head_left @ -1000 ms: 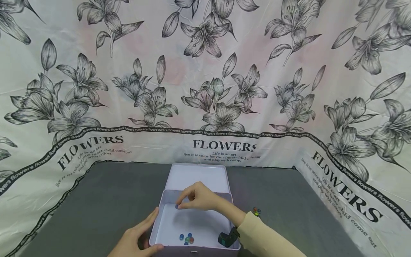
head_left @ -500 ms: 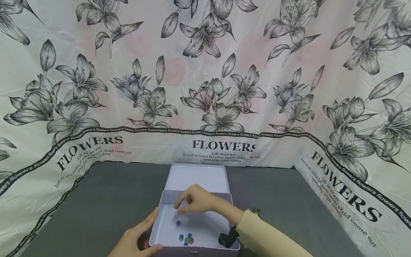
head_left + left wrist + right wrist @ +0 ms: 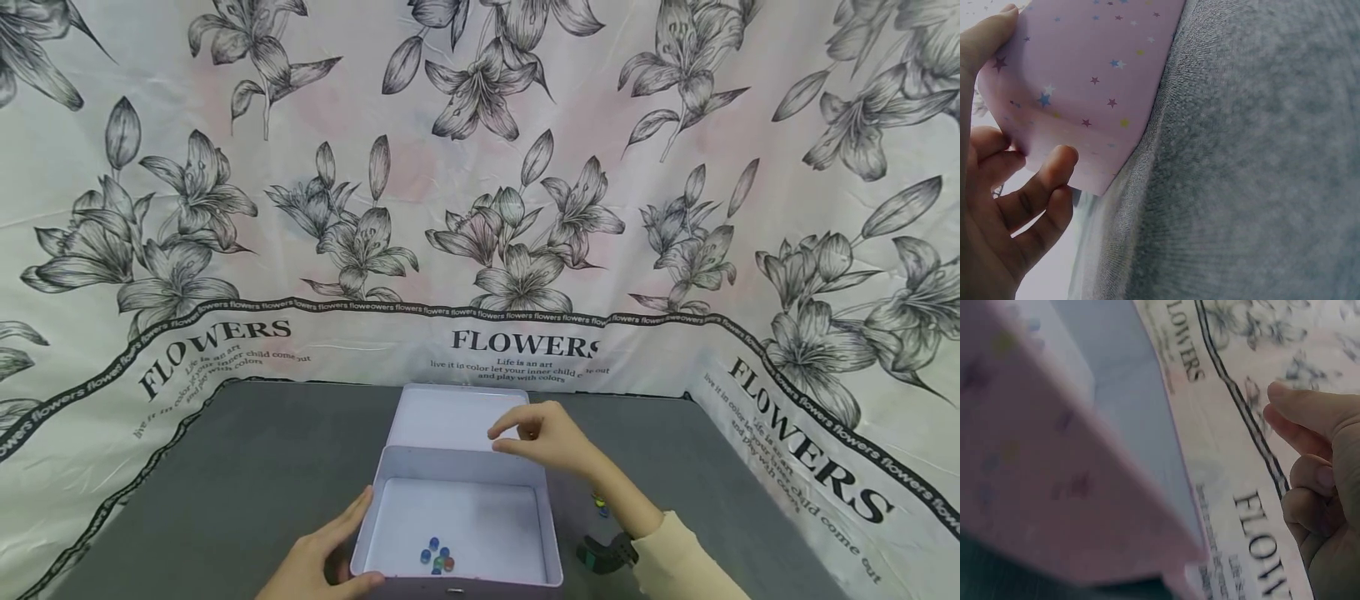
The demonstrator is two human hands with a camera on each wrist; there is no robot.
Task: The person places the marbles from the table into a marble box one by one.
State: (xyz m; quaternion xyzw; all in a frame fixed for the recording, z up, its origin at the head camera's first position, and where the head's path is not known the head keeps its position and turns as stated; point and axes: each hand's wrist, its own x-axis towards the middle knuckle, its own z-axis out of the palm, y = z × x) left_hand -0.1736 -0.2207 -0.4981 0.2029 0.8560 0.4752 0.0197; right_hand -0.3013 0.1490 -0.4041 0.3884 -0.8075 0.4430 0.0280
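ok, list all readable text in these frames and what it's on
"FLOWERS": three headings on floral backdrop cloth.
"flowers flowers flowers": repeated along its black band.
"Life is an art": below headings.
"live it in color let your inner child come out": same, partly creased.
"and play with colors": same.
Right-wrist small print: too blurred.

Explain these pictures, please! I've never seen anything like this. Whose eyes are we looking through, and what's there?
There's no robot here, only a person's two bare hands. The wide picture comes from a camera worn on the head, looking forward and down; the two close ones are taken from the wrists. The left hand holds the corner of an open rectangular box, pink with stars outside and pale inside. The right hand is raised near the box's back, with nothing to be seen in it. Small, round, blue, green and reddish beads sit inside the box; more small colourful beads lie on the dark grey tabletop to its right.
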